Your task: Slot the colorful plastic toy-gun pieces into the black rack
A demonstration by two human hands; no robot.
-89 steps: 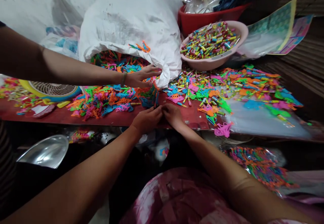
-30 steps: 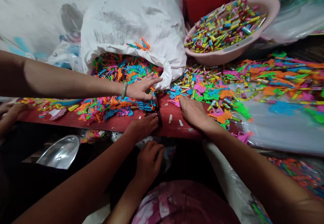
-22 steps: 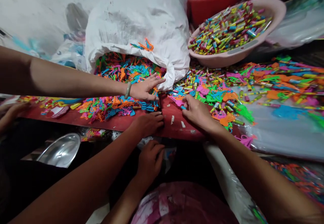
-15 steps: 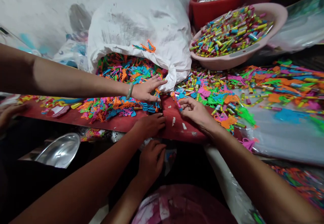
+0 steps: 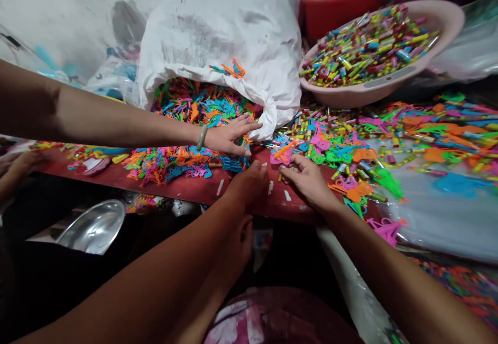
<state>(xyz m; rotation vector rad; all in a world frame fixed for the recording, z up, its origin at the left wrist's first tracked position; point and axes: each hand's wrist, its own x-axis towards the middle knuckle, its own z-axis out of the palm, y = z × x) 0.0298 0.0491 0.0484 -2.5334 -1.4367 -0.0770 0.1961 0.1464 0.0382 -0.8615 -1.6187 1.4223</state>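
Note:
My right hand (image 5: 305,180) is over the red table edge, thumb and fingers pinched on a small yellow tube (image 5: 280,176). Left of it, my left hand (image 5: 251,180) is closed with its fingers curled; whatever it may hold is hidden. Just beyond my right fingertips lies a pink plastic piece (image 5: 280,156). To the right are loose bright plastic pieces (image 5: 334,152) mixed with small coloured tubes. Another person's hand (image 5: 229,135), with a bangle on the wrist, stretches in from the left above my left hand, fingers spread. A further hand (image 5: 243,237) is partly hidden under my left forearm.
A white sack (image 5: 225,27) spills plastic pieces (image 5: 182,162) onto the red table (image 5: 206,186). Behind to the right stand a pink basin (image 5: 350,94) full of tubes and a red tub (image 5: 322,12). A metal bowl (image 5: 97,224) sits low left. Clear plastic sheeting (image 5: 439,219) lies right.
My left hand has moved up and right, closing its fingers near my right hand. The right hand has lowered slightly, and a pink piece now shows beyond its fingertips. The view has shifted a little.

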